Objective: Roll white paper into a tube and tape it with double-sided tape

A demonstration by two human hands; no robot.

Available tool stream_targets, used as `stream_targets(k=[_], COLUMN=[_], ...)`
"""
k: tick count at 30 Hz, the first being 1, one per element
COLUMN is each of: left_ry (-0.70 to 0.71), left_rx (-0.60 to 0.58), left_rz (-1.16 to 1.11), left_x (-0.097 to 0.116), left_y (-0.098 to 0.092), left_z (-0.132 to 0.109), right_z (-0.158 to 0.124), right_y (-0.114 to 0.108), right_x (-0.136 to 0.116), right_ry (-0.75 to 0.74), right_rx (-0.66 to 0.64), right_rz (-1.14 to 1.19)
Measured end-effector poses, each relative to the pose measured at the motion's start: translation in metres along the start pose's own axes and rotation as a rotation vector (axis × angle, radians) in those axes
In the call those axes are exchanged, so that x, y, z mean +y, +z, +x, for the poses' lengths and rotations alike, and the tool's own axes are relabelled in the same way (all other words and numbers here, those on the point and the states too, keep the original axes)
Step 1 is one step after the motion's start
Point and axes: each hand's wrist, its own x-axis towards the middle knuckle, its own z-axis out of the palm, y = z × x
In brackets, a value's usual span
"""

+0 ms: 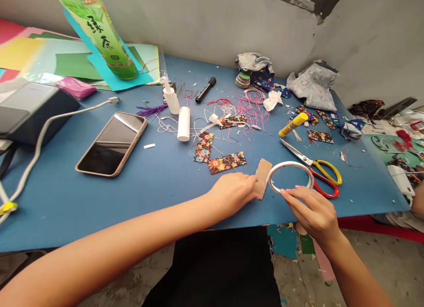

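Observation:
My left hand (pixel 234 193) has its fingers closed on the left edge of a small brown cardboard piece (pixel 263 179). My right hand (pixel 310 209) pinches the lower rim of a roll of white tape (pixel 291 164), whose left side touches or nearly touches the cardboard. Scissors (pixel 309 161) with one yellow and one red handle lie just behind and right of the roll. Two floral fabric strips, one flat (pixel 227 162) and one more upright (pixel 203 146), rest beyond my left hand. A yellow glue stick (pixel 293 124) is farther back.
On the left are a phone (pixel 111 143), a white cable (pixel 41 134) and a green tea bottle (pixel 106 42). White tubes, tangled pink threads (pixel 250 110), a black marker (pixel 206 89) and cloth bundles (pixel 313 84) lie toward the wall. Part of another person (pixel 420 200) shows at the right edge.

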Motion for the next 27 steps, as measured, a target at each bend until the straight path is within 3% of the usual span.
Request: stream_targets(k=[4, 7, 10, 14, 19, 27], left_ry=[-0.047, -0.029, -0.019, 0.022, 0.169, 0.436], left_rx=[0.114, 0.054, -0.015, 0.037, 0.064, 0.039], left_rz=[-0.476, -0.717, -0.802, -0.714, -0.38, -0.034], left_x=[-0.002, -0.006, -0.008, -0.012, -0.017, -0.025], left_y=[0.001, -0.002, 0.0, 0.009, 0.02, 0.017], left_z=[0.018, 0.026, 0.028, 0.024, 0.015, 0.014], right_z=[-0.009, -0.014, -0.017, -0.021, -0.024, -0.017], right_y=[0.009, 0.011, 0.01, 0.005, -0.005, -0.016], right_x=[-0.003, -0.006, -0.008, -0.008, -0.011, -0.006], right_ry=[0.011, 0.017, 0.004, -0.026, -0.099, -0.233], right_rx=[0.03, 0.028, -0.003, -0.059, -0.14, -0.265], right_rz=[0.007, -0.011, -0.024, -0.047, -0.114, -0.165])
